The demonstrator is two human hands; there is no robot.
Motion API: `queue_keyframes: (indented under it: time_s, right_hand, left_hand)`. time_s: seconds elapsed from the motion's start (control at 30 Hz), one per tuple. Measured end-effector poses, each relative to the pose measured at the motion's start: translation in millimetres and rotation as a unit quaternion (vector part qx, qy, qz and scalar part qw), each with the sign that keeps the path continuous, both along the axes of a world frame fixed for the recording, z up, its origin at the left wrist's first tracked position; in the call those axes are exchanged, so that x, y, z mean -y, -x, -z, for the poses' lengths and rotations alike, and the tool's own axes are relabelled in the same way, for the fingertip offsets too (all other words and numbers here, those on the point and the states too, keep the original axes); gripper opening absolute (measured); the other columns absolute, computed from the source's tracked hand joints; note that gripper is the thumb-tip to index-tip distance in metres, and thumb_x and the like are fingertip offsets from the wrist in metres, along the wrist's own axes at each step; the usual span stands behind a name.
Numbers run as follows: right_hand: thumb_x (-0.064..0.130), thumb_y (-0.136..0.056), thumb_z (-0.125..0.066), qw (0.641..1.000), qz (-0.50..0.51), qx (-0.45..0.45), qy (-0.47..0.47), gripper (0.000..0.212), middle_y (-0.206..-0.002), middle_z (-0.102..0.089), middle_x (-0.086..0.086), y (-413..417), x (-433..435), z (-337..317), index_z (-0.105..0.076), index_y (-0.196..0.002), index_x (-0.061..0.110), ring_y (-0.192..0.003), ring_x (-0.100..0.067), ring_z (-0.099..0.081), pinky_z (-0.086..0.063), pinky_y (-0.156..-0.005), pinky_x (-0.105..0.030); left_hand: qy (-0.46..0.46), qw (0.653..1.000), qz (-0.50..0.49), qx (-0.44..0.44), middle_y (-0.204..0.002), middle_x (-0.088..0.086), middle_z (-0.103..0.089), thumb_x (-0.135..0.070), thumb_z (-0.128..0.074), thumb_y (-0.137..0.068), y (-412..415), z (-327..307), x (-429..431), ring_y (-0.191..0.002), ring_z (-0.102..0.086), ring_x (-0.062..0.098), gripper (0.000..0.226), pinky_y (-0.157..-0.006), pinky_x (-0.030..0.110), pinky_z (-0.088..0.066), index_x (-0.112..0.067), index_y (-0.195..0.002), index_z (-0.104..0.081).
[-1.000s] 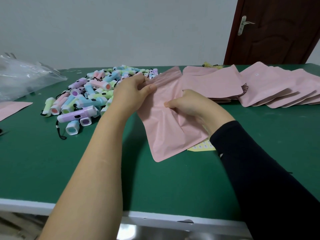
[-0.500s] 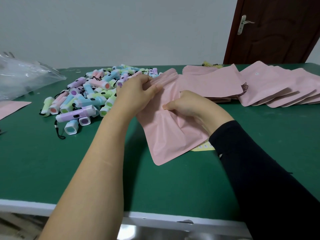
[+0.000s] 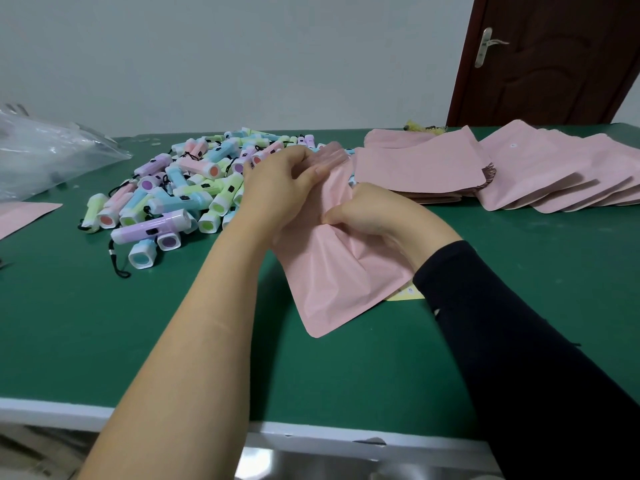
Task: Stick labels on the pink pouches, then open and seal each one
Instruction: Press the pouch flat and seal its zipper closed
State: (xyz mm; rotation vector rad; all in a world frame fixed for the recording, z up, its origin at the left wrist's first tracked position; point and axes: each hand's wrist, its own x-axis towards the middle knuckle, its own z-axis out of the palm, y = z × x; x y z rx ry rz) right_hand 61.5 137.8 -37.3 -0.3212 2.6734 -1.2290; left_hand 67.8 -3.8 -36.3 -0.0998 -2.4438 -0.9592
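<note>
Since the left hand [image 3: 277, 188] has closed in on the right hand [image 3: 374, 213] within 1 s, each grip pinching the pink pouch [image 3: 339, 271] low over the counter [image 3: 104, 323], its mouth looks mid-opening, not yet sealed.

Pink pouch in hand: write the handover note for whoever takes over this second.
Left hand: pinches the top edge of the pink pouch.
Right hand: grips the same pouch just below, bunching it.
The pouch's lower corner rests on the green table; the label sheet lies partly under it.
Other pouches are fanned at far right; one shows a small white dot.
Done: cannot tell if the held pouch is labelled or sealed.
To do: finish this pouch's top, then work through the rest.
</note>
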Motion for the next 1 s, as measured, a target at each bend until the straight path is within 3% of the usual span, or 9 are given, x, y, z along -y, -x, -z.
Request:
queue_keyframes:
  time_s: [0.17,0.27,0.37,0.53,0.63,0.7,0.77,0.87,1.0]
  right_hand:
    - [0.025,-0.080,-0.066,1.000,-0.009,-0.004,-0.029,0.022,-0.081,-0.061,-0.007,-0.6,-0.5,-2.1,-0.065,-0.094,0.008,-0.068,-0.024,-0.054,-0.038,-0.064,-0.030]
    - [0.028,-0.082,-0.066,0.998,-0.025,-0.014,-0.055,0.016,-0.073,-0.056,-0.002,-1.8,0.0,-3.6,-0.060,-0.085,0.014,-0.061,-0.020,-0.049,-0.034,-0.055,-0.029]
    - [0.030,-0.083,-0.067,0.997,-0.032,-0.017,-0.064,0.018,-0.071,-0.055,-0.001,-2.5,1.1,-4.1,-0.058,-0.082,0.015,-0.060,-0.018,-0.048,-0.031,-0.052,-0.030]
    - [0.029,-0.083,-0.066,0.997,-0.044,-0.014,-0.063,0.022,-0.076,-0.057,-0.003,-2.4,1.9,-4.6,-0.063,-0.095,0.010,-0.066,-0.020,-0.051,-0.035,-0.056,-0.030]
    - [0.030,-0.083,-0.067,0.996,-0.050,-0.011,-0.069,0.022,-0.075,-0.057,-0.002,-2.9,2.5,-4.1,-0.062,-0.094,0.011,-0.065,-0.019,-0.051,-0.033,-0.054,-0.030]
    - [0.032,-0.083,-0.067,0.996,-0.049,-0.010,-0.067,0.027,-0.082,-0.061,-0.004,-2.9,2.9,-4.0,-0.063,-0.098,0.011,-0.069,-0.020,-0.054,-0.036,-0.056,-0.031]
    - [0.031,-0.083,-0.067,0.998,-0.044,-0.006,-0.055,0.029,-0.088,-0.064,-0.006,-2.6,2.7,-4.5,-0.064,-0.102,0.010,-0.073,-0.022,-0.056,-0.038,-0.059,-0.030]
    - [0.025,-0.082,-0.066,1.000,-0.023,-0.006,-0.020,0.026,-0.085,-0.064,-0.006,-0.5,0.0,-3.8,-0.066,-0.101,0.007,-0.074,-0.024,-0.059,-0.041,-0.064,-0.030]
    - [0.022,-0.079,-0.068,1.000,-0.018,0.009,0.012,0.028,-0.100,-0.071,-0.013,1.3,-0.7,-1.5,-0.068,-0.103,0.008,-0.093,-0.032,-0.067,-0.053,-0.085,-0.042]
  left_hand:
    - [-0.036,0.999,0.020,0.002,-0.053,-0.015,-0.044,-0.037,-0.062,-0.094,-1.5,0.6,-1.3,-0.056,-0.039,0.002,0.040,-0.066,0.028,-0.030,-0.029,-0.062,-0.040]
    - [-0.035,0.999,0.026,-0.020,-0.064,-0.015,-0.050,-0.034,-0.063,-0.094,-3.3,-0.8,-4.2,-0.067,-0.047,0.003,0.028,-0.086,0.041,-0.042,-0.031,-0.069,-0.050]
    - [-0.017,0.999,0.015,-0.024,-0.081,-0.010,-0.058,-0.030,-0.060,-0.095,-3.1,-1.5,-5.4,-0.089,-0.055,0.020,0.012,-0.098,0.046,-0.042,-0.025,-0.085,-0.057]
    - [-0.067,0.997,0.027,-0.016,-0.096,-0.010,-0.065,-0.034,-0.059,-0.096,-5.4,-1.0,-8.6,-0.097,-0.058,0.013,0.014,-0.099,0.041,-0.044,-0.022,-0.099,-0.065]
    - [-0.051,0.998,0.025,-0.031,-0.094,-0.013,-0.063,-0.027,-0.059,-0.096,-3.9,-2.0,-9.1,-0.100,-0.058,0.013,0.006,-0.102,0.042,-0.041,-0.025,-0.091,-0.062]
    - [-0.051,0.998,0.017,-0.024,-0.093,-0.013,-0.061,-0.026,-0.056,-0.098,-2.0,-1.4,-9.4,-0.097,-0.056,0.012,0.007,-0.096,0.036,-0.043,-0.025,-0.092,-0.060]
    - [-0.051,0.999,0.007,-0.006,-0.089,-0.009,-0.058,-0.029,-0.053,-0.100,0.6,-0.2,-8.1,-0.088,-0.054,0.013,0.013,-0.081,0.031,-0.042,-0.021,-0.090,-0.057]
    - [-0.004,1.000,-0.012,0.018,-0.067,-0.007,-0.044,-0.033,-0.052,-0.100,5.0,1.6,-1.8,-0.061,-0.041,0.009,0.036,-0.056,0.027,-0.030,-0.020,-0.068,-0.040]
    - [-0.005,1.000,-0.021,0.018,-0.059,-0.006,-0.037,-0.033,-0.057,-0.098,6.5,1.9,2.8,-0.053,-0.035,0.006,0.045,-0.051,0.025,-0.025,-0.021,-0.062,-0.033]
